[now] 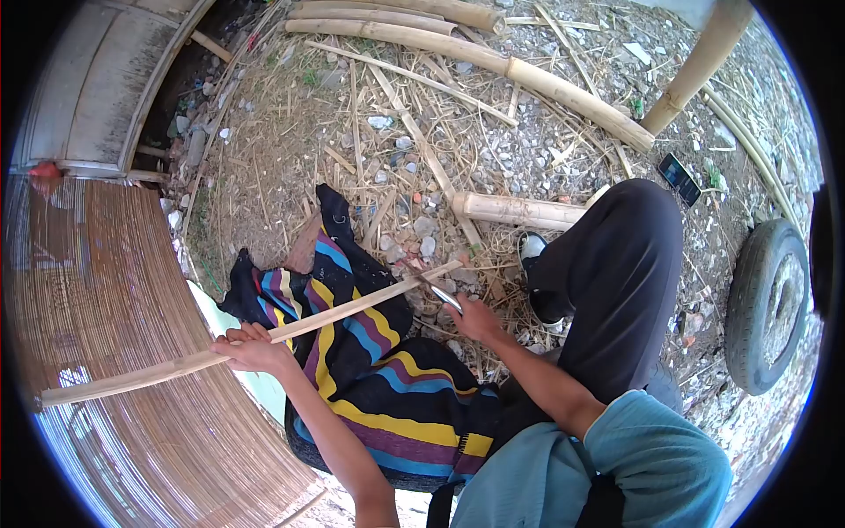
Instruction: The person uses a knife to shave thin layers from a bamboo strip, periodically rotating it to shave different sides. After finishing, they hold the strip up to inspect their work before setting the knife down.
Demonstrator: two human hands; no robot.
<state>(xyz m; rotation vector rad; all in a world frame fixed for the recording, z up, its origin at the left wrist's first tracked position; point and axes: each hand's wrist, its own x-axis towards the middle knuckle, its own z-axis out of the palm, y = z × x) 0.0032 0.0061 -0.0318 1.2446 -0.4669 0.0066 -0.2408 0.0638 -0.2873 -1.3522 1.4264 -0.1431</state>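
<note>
Left hand (251, 348) grips bamboo strip (352, 317); right hand (475, 319), knife (443, 297).

Bamboo strip (352, 308): pale split wood, matt, fibrous. Knife (444, 297) blade: bare metal, shiny. Cloth (378, 378) over lap: woven fabric, soft, matt. Mat (114, 290): thin dry slats, ribbed surface. Poles (519, 70): smooth tan bamboo. Tyre (766, 304): dull, dusty rubber.

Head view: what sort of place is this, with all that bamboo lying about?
Probably an outdoor bamboo-working yard: bamboo poles lie on stony ground, a slat mat spreads at the left, and the left hand and right hand work a bamboo strip with a knife.
</note>
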